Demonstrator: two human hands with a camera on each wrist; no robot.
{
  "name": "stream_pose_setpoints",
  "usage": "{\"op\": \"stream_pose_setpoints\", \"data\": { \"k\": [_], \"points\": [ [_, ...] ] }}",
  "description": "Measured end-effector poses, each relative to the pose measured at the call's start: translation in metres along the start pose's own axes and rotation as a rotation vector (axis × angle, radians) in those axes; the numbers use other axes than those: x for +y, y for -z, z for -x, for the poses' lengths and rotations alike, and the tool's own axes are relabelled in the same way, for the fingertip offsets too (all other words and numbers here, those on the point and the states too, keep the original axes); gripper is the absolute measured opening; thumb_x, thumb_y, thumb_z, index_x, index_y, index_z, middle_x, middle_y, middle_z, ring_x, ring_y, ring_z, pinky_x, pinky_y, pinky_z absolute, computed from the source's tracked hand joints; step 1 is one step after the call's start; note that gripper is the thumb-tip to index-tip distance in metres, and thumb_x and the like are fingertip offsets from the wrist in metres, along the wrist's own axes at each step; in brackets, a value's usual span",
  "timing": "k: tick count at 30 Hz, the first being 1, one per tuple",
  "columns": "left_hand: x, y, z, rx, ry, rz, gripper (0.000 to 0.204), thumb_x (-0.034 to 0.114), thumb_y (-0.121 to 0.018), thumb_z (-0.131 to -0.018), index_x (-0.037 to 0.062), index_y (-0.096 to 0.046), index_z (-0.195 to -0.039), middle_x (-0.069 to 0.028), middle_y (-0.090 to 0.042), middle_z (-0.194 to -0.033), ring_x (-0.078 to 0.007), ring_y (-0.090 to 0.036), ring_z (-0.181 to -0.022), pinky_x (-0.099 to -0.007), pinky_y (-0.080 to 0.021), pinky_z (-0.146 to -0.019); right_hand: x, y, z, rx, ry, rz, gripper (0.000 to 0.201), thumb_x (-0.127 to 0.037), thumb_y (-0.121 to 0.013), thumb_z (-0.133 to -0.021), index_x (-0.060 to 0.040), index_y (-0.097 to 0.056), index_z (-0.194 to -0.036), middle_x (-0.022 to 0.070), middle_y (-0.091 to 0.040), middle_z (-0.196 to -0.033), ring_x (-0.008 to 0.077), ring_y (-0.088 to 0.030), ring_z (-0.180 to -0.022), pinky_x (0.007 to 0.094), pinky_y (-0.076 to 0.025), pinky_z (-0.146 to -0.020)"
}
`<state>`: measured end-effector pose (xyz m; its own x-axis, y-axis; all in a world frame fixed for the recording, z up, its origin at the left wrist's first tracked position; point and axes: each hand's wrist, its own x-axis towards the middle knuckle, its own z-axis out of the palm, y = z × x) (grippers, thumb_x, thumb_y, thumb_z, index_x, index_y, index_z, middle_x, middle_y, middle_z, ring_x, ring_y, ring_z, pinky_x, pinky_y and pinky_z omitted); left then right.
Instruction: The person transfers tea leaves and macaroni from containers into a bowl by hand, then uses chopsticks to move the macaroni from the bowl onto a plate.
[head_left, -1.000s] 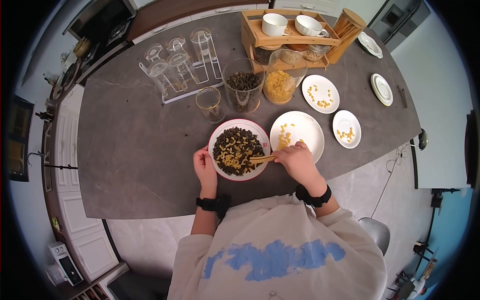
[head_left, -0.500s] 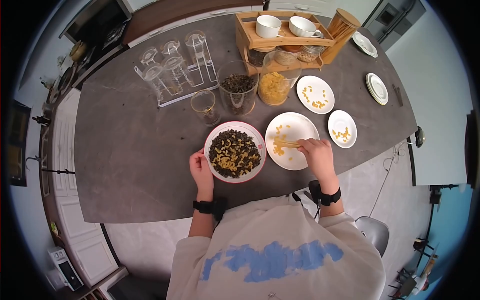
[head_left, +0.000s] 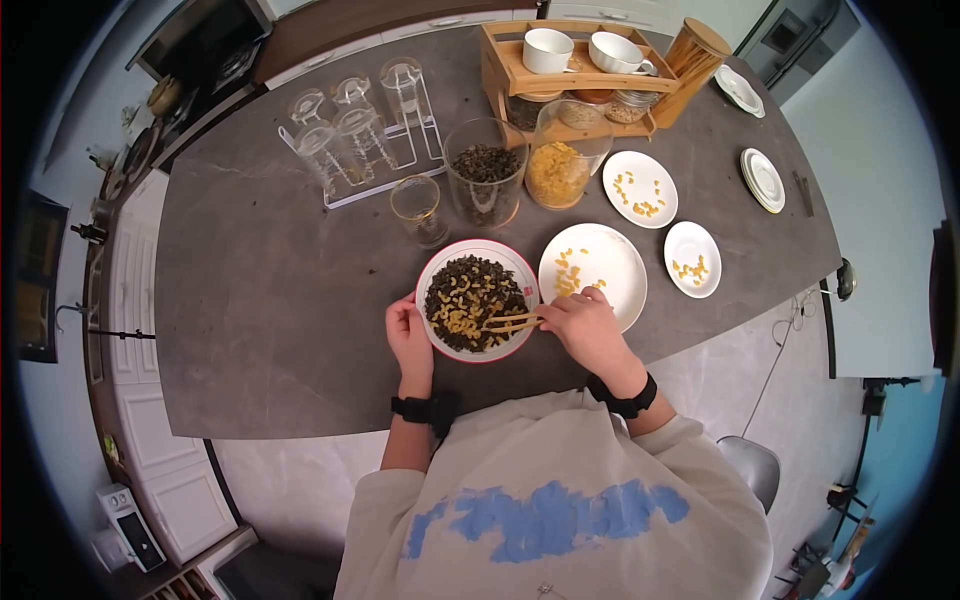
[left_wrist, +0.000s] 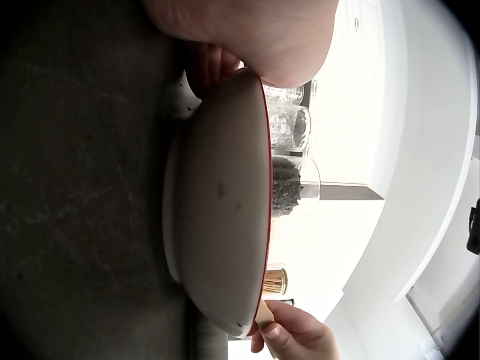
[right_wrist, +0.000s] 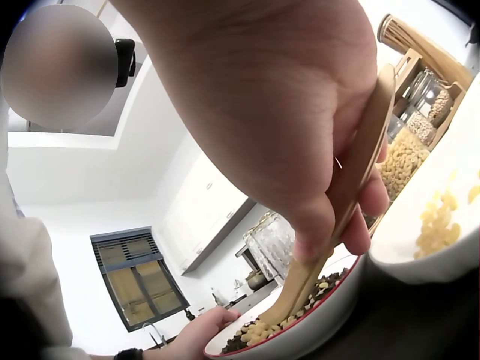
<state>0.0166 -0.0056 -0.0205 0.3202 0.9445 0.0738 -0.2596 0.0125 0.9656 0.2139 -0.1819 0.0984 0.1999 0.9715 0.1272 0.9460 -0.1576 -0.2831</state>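
Observation:
A white bowl (head_left: 436, 262) with a red rim stands near the table's front edge, filled with dark dried flakes (head_left: 470, 275) and yellow elbow macaroni (head_left: 462, 318). My left hand (head_left: 409, 340) grips the bowl's left rim, its fingertips partly hidden behind the bowl in the left wrist view. Between thumb and fingers, my right hand (head_left: 588, 332) pinches wooden tongs (right_wrist: 354, 176). The tong tips reach into the bowl among the macaroni, slightly apart. Just right of the bowl sits a white plate (head_left: 622, 262) with several loose macaroni pieces, partly covered by my right hand.
Behind the bowl are a small glass (head_left: 420, 212), a jar of dark flakes (head_left: 486, 185) and a jar of macaroni (head_left: 560, 172). Two smaller plates (head_left: 655, 205) with macaroni lie to the right. A glass rack (head_left: 375, 185) and wooden shelf (head_left: 515, 75) stand farther back.
The tongs went from the bowl to the white plate half a second ago, and are now back left over the bowl with their tips parted. My left hand has stayed on the rim.

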Motion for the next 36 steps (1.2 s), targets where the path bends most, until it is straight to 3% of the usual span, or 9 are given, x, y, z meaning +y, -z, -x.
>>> {"op": "stream_pose_setpoints", "data": {
  "k": [10,16,19,25,36],
  "points": [
    [-0.001,0.000,0.000,0.002,-0.005,-0.015,0.004,0.005,-0.045,-0.096,0.0025,-0.048,-0.099,-0.0140,-0.058,-0.115,-0.0135,-0.056,-0.097,-0.0268,-0.046,-0.087,-0.009,-0.009,-0.013,0.077,0.112,0.054,0.019,-0.014,-0.060,-0.077,-0.0120,-0.067,-0.094,0.0014,-0.060,-0.076,0.0185,-0.059,-0.072,0.0328,-0.040,-0.078],
    [0.000,0.000,0.000,0.006,0.006,-0.016,0.005,0.006,-0.046,-0.097,0.0029,-0.048,-0.099,-0.0137,-0.059,-0.115,-0.0135,-0.056,-0.097,-0.0267,-0.046,-0.087,0.001,-0.019,-0.015,0.097,-0.009,0.126,0.023,-0.019,-0.066,-0.077,-0.0162,-0.067,-0.099,0.0003,-0.061,-0.079,0.0182,-0.060,-0.075,0.0343,-0.040,-0.082],
    [0.001,-0.001,0.000,0.008,0.005,-0.017,0.005,0.006,-0.046,-0.097,0.0030,-0.048,-0.099,-0.0135,-0.059,-0.115,-0.0132,-0.056,-0.096,-0.0265,-0.046,-0.086,0.005,-0.015,-0.017,0.165,-0.054,0.118,0.018,-0.017,-0.063,-0.076,-0.0156,-0.068,-0.093,0.0020,-0.058,-0.074,0.0191,-0.060,-0.071,0.0336,-0.041,-0.078],
    [0.001,0.000,0.000,0.010,0.000,-0.024,0.004,0.006,-0.045,-0.097,0.0031,-0.048,-0.099,-0.0133,-0.059,-0.114,-0.0130,-0.056,-0.096,-0.0263,-0.046,-0.086,0.000,-0.002,-0.017,0.160,-0.050,0.098,0.019,-0.018,-0.064,-0.076,-0.0157,-0.067,-0.094,0.0020,-0.058,-0.073,0.0190,-0.060,-0.072,0.0350,-0.042,-0.078],
    [0.000,-0.001,0.000,0.016,0.008,-0.005,0.004,0.005,-0.046,-0.096,0.0030,-0.048,-0.098,-0.0131,-0.059,-0.114,-0.0123,-0.056,-0.095,-0.0258,-0.046,-0.085,-0.006,-0.022,-0.019,0.082,-0.019,0.124,0.015,-0.017,-0.066,-0.076,-0.0153,-0.067,-0.092,0.0010,-0.060,-0.072,0.0183,-0.061,-0.072,0.0340,-0.042,-0.080]
  ]
}}
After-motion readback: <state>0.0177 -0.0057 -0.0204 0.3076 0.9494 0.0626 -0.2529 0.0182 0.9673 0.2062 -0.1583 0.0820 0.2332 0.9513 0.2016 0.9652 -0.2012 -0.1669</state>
